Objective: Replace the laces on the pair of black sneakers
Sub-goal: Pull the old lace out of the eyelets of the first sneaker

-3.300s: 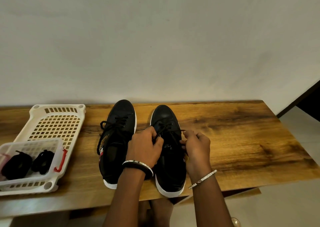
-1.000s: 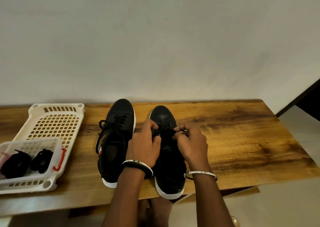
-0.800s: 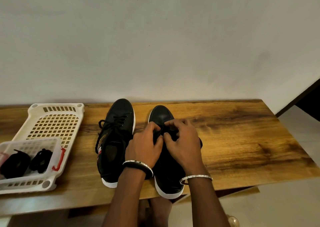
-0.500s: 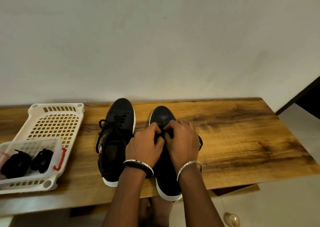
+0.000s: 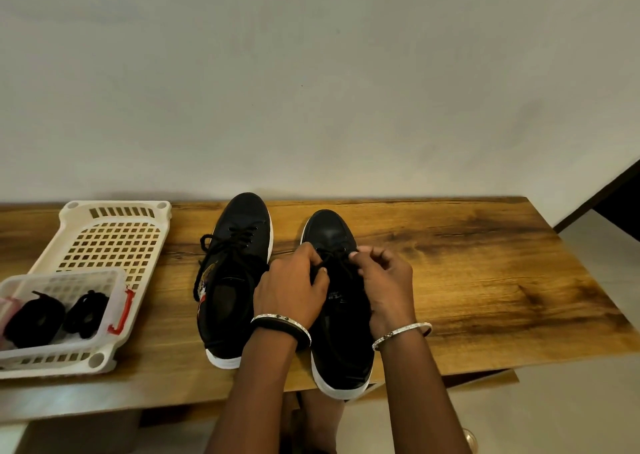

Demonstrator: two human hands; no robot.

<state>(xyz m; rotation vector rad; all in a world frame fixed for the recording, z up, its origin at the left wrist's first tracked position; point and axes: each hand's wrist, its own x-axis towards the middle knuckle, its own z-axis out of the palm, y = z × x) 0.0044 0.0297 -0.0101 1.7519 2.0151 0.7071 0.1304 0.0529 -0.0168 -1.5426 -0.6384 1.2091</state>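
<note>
Two black sneakers with white soles stand side by side on the wooden table (image 5: 485, 280), toes toward the wall. The left sneaker (image 5: 232, 280) has a loose black lace hanging over its left side. Both my hands are over the lacing of the right sneaker (image 5: 341, 349). My left hand (image 5: 289, 289) pinches its black lace (image 5: 334, 258) at the left eyelets. On the right side, my right hand (image 5: 386, 280) pinches the same lace. My hands hide most of the lacing and the tongue.
A white perforated basket (image 5: 107, 245) lies at the table's left end. A smaller white basket (image 5: 114, 280) with a red clip sits on it and holds two coiled black laces (image 5: 52, 318). The wall runs right behind the table. Open floor lies to the right.
My right hand has shifted right off the middle of the right sneaker, so the hands are apart again with the lace between them. The left hand has hardly moved.
</note>
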